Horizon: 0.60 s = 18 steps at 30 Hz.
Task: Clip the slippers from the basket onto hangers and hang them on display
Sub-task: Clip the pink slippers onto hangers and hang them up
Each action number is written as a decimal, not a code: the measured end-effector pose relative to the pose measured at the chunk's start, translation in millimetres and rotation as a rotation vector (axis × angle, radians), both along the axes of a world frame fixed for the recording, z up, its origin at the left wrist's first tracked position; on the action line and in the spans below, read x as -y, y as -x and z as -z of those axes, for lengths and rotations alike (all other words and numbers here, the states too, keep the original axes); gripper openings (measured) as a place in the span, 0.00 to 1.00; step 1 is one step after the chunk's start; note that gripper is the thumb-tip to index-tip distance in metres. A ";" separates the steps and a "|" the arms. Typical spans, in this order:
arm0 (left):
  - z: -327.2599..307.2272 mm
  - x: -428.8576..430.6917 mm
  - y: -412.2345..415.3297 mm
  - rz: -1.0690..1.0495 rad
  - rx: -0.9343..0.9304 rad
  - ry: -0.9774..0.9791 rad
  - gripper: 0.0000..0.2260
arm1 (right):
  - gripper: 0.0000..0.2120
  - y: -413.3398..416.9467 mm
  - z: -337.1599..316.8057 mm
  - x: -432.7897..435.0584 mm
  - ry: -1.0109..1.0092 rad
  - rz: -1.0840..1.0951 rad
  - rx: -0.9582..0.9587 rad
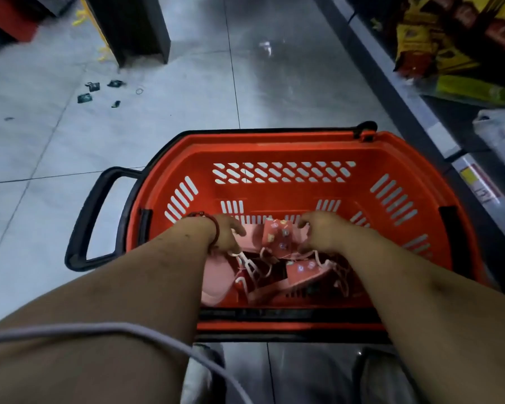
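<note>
Reaching into the red basket (303,147), both hands are seen among pink slippers (216,284) and white hangers (250,268).
The left hand (225,233) is curled round one slipper, whose long axis runs away from the person; the grip of the right hand (324,233) cannot be told.

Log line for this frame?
stage: hands in basket | left hand: on pink slippers | right hand: same pile | grip: unclear | hangers: white, in basket

Wearing a thin red cord bracelet (215,228) on the wrist just behind the fingers of the left hand (227,234); baring both forearms.
</note>
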<state>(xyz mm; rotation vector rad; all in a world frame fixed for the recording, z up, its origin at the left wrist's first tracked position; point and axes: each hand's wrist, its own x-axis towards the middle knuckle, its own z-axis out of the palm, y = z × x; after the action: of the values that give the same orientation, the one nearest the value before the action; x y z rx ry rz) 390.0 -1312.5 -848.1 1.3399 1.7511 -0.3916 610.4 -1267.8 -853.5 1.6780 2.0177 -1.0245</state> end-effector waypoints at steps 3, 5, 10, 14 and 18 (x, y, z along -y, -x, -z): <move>6.3 -0.4 -5.0 -0.171 0.107 -0.045 0.21 | 0.19 20.4 13.9 5.2 0.121 0.125 -0.047; 7.2 -3.1 -8.4 -0.233 0.099 -0.088 0.18 | 0.17 33.3 23.4 5.2 0.193 0.225 -0.080; 6.8 -13.9 -8.3 -0.257 0.000 -0.281 0.13 | 0.13 52.5 52.0 7.0 0.178 0.545 -0.279; 4.4 -8.6 1.8 -0.456 0.171 -0.336 0.05 | 0.11 51.1 57.5 8.6 0.366 0.883 -0.504; -11.2 -3.1 11.5 -0.541 0.252 -0.437 0.04 | 0.11 46.7 41.3 3.6 0.307 0.980 -0.558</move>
<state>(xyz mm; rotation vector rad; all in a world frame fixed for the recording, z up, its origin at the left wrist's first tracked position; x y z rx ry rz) 378.5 -1309.4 -836.9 1.0741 1.9512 0.4635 563.7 -1271.4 -894.9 2.4034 1.0601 -2.1699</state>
